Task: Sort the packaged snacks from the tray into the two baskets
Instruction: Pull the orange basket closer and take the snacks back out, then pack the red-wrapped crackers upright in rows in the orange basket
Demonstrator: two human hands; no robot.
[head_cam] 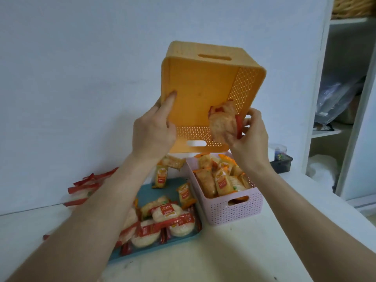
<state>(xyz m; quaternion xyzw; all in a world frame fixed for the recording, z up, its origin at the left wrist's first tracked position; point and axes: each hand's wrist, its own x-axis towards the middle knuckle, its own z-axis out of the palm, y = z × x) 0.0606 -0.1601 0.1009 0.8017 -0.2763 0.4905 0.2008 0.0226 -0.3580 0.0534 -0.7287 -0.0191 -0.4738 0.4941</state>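
Observation:
An orange basket (203,88) is held up in the air, tipped so its open side faces me. My left hand (154,129) grips its lower left rim, thumb inside. My right hand (252,133) grips the lower right corner of the basket. A red-and-clear snack packet (223,123) lies at that corner, against my right fingers. Below, a teal tray (146,194) carries several rice-cracker packets (164,212). A pink basket (234,208) to its right is full of orange-labelled snack packets (221,180).
More red-edged packets (85,190) lie on the white table left of the tray, against the wall. A small dark box (281,161) sits behind the pink basket. A white shelf unit (345,98) stands at the right.

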